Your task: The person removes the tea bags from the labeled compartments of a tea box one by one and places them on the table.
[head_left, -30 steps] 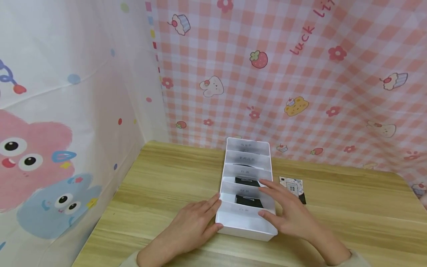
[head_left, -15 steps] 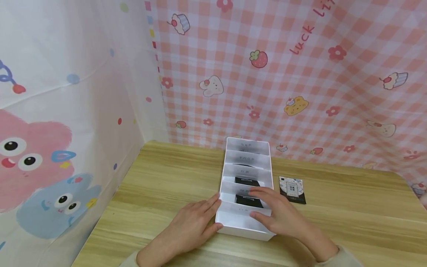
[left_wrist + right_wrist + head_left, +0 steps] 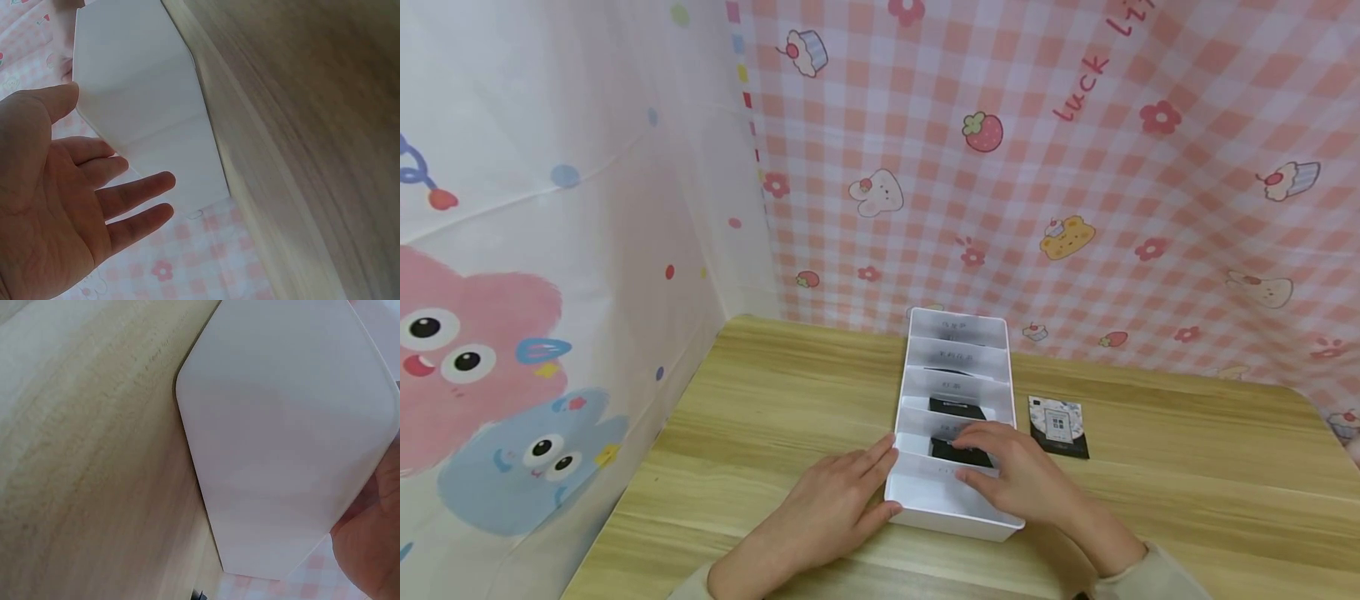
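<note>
The right grip [image 3: 1030, 479] is curved over the near end of the white compartment box [image 3: 951, 522], thumb and forefinger parted, with no hold on anything to be seen. Just under its forefinger is a black packet [image 3: 942, 450], sitting one compartment back from the front; the thumb hangs over the front compartment, on the near side of the divider [image 3: 925, 468] (whether the fingertips touch the packet or only cover it, I cannot tell). Across from it, the left grip [image 3: 838, 500] lies spread along the box's left wall, fingers nearly straight, touching rather than clasping. A second black packet [image 3: 957, 409] sits beyond the right grip, one compartment farther back, and a printed packet [image 3: 1058, 427] lies on the bench [image 3: 760, 400] farther out and to that grip's right. The likeliest trouble, I judge, is the divider caught between thumb and forefinger, so that any upward pull tugs the box instead. The slick-looking packet could also slip from a shallow pinch, and the left grip's light contact might let the box slide.
</note>
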Demonstrator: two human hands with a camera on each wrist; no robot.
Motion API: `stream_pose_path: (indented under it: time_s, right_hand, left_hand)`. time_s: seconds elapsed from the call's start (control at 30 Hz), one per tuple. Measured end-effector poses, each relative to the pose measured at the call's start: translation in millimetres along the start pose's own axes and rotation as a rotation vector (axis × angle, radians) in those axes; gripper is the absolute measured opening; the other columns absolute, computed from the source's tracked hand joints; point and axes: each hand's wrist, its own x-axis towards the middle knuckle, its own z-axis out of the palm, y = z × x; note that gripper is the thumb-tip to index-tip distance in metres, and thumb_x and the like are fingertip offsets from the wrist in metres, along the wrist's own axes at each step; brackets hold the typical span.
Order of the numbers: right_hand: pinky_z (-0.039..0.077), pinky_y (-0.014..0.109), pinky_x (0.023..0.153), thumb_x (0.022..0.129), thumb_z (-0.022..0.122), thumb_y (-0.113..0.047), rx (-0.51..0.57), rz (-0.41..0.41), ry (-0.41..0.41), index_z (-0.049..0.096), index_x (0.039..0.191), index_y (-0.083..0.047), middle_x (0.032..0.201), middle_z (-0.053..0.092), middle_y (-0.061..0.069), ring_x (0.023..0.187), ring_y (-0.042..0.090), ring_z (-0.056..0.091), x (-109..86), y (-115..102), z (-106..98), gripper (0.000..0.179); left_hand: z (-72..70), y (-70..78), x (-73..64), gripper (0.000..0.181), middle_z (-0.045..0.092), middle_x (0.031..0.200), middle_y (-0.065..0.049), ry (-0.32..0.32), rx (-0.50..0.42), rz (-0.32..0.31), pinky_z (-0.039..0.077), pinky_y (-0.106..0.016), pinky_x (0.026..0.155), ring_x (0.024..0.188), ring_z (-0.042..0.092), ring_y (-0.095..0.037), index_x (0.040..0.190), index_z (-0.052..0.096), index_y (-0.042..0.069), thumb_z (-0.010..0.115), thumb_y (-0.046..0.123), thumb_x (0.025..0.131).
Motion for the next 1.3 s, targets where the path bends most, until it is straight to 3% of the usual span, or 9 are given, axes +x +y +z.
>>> stream_pose_path:
  time_s: [0.37,0.57,0.87,1.3]
  right_hand:
    - [0.058,0.044,0.089,0.089,0.084,-0.016,-0.018,0.002,0.003,0.080,0.107,-0.017,0.109,0.073,-0.007,0.105,0.016,0.069,3.3,1.1,4.6,0.018]
    - [0.057,0.041,0.087,0.089,0.083,-0.014,-0.011,-0.022,0.000,0.081,0.096,-0.020,0.101,0.071,-0.011,0.101,0.015,0.068,3.7,1.6,5.2,0.009]
    - [0.057,0.036,0.081,0.089,0.082,-0.009,0.047,-0.030,0.009,0.082,0.087,-0.021,0.093,0.071,-0.015,0.092,0.010,0.066,4.1,1.4,5.8,0.012]
    - [0.055,0.034,0.084,0.085,0.087,-0.009,0.152,0.110,0.008,0.077,0.082,-0.029,0.090,0.067,-0.020,0.091,0.006,0.063,2.1,0.6,5.8,0.023]
  left_hand:
    - [0.9,-0.4,0.2,0.062,0.046,0.162,-0.008,-0.015,0.004,-0.003,0.053,-0.043,0.104,0.133,0.061,-0.023,0.151,0.056,0.003,0.056,0.048,0.107]
    - [0.7,-0.1,0.0,0.062,0.046,0.162,-0.007,-0.019,0.001,-0.010,0.053,-0.043,0.104,0.133,0.060,-0.023,0.151,0.056,0.004,0.056,0.048,0.107]
    - [0.4,0.2,0.1,0.062,0.046,0.162,-0.007,-0.024,-0.002,-0.009,0.053,-0.044,0.104,0.134,0.060,-0.023,0.151,0.055,0.004,0.055,0.048,0.107]
    - [0.8,0.7,0.3,0.062,0.046,0.162,-0.007,-0.030,-0.008,-0.016,0.052,-0.044,0.105,0.134,0.060,-0.023,0.151,0.056,0.003,0.056,0.047,0.107]
